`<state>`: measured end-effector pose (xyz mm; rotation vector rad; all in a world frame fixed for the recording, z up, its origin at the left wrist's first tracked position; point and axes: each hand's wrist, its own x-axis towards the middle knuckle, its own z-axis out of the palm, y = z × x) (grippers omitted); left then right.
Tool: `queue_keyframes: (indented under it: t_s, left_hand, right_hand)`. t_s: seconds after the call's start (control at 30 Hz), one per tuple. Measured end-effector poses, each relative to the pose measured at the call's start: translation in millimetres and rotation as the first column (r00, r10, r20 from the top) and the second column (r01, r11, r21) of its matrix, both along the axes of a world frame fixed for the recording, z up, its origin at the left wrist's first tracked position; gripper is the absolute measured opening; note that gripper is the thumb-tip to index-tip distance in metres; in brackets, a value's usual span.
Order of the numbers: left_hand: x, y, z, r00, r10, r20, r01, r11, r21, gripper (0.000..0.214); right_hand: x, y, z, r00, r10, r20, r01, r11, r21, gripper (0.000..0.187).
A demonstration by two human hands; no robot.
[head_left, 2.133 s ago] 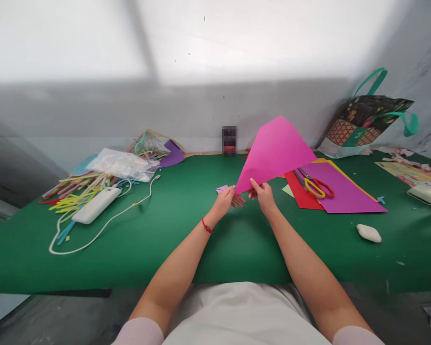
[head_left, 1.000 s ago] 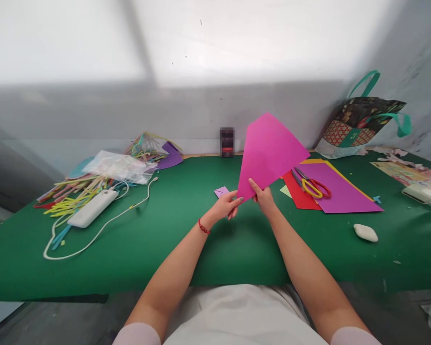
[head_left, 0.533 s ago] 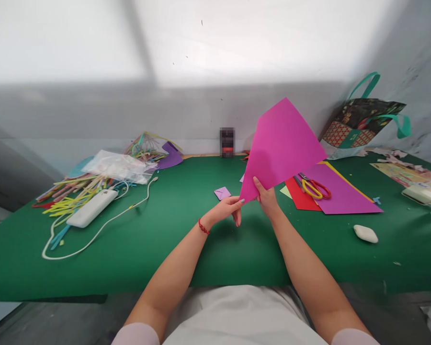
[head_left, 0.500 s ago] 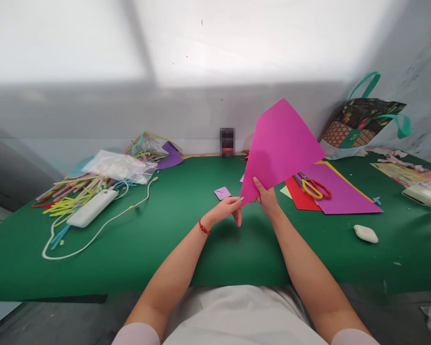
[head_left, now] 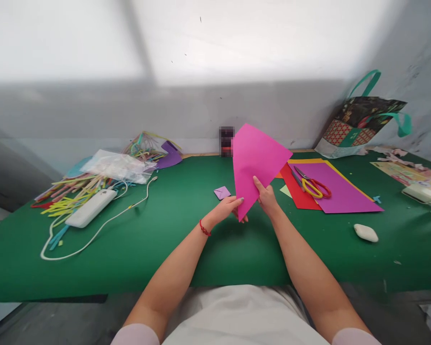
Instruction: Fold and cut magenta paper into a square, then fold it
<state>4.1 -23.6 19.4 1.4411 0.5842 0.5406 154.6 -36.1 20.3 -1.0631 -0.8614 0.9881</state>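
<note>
Pink sheet, head view: held tilted above the green table, lower corner pointing toward the person, upper part overlapping the blurred dark object by the wall. Left hand pinches the sheet near that corner, thumb on the near face, other fingers partly hidden behind; red bracelet on the wrist. Right hand grips the lower right edge, thumb flat on the face, fingers mostly hidden behind. Folded lilac square lies on the table just beside the left hand. Right of the hands: red sheet and purple sheet, scissors resting across them; small white object nearer the person; tote bag leaning at the wall. Far left: paper strips, plastic bag, white block with cable.
</note>
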Motion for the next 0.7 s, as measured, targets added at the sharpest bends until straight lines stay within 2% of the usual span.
queue_keyframes:
  t_s: [0.1,0.17,0.3,0.37,0.5,0.7]
  left_hand:
    - [3.3,4.7,-3.5,0.969,0.230,0.088,-0.228,0.973,-0.025,0.044]
    - [4.2,7.4,-5.0,0.950,0.294,0.105,-0.292,0.956,-0.032,0.040]
    - [2.7,9.4,-5.8,0.964,0.258,0.068,-0.255,0.966,-0.043,0.037]
    - [1.3,9.8,-5.2,0.966,0.253,0.061,-0.251,0.967,-0.037,0.038]
    - [-1.7,12.2,-3.6,0.939,0.328,0.103,-0.328,0.945,-0.017,0.040]
    - [-6.7,14.6,-1.6,0.962,0.266,0.057,-0.267,0.964,0.012,0.043]
  right_hand:
    - [-3.3,-1.3,-1.1,0.993,0.101,0.054,-0.100,0.995,-0.029,0.041]
    - [-4.0,-1.1,-1.3,0.993,0.104,0.062,-0.102,0.994,-0.032,0.043]
    - [0.9,1.7,-2.2,0.999,0.034,0.025,-0.034,0.999,-0.017,0.047]
    - [3.7,3.2,-4.4,0.998,0.063,0.026,-0.062,0.998,-0.025,0.044]
    - [5.2,4.9,-9.3,0.988,0.148,0.043,-0.147,0.988,-0.041,0.041]
    - [8.2,5.6,-8.6,0.993,0.110,0.042,-0.108,0.993,-0.056,0.042]
